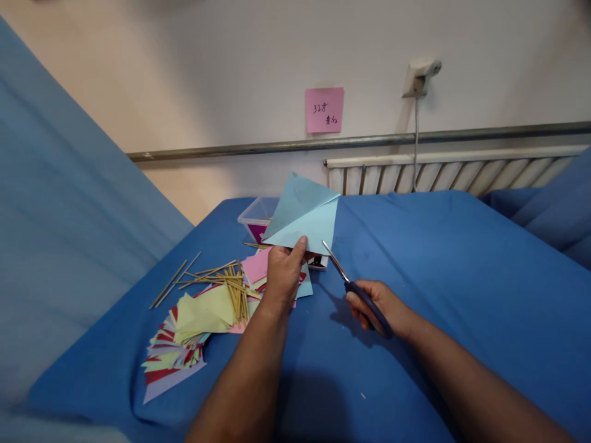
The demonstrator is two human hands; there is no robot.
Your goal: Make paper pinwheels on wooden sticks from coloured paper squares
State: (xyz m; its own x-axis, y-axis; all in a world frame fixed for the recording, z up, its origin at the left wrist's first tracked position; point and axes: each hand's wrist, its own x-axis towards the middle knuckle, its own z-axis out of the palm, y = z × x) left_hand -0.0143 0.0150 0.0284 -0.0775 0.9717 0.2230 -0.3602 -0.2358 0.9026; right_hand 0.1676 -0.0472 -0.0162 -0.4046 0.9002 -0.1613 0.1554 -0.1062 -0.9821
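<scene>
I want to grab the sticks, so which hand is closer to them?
Left. The left hand, holding the blue paper, is just right of the sticks. The right hand, holding scissors, is farther right.

Looks like a hospital or care-home room. Work surface is a bed under a blue sheet (462, 277). At 12 o'clock: metal wall rail (369, 140), call-button unit with cord (418, 77), pink sticky note (324, 109). Bed rail (452, 169) at 1 o'clock.
</scene>
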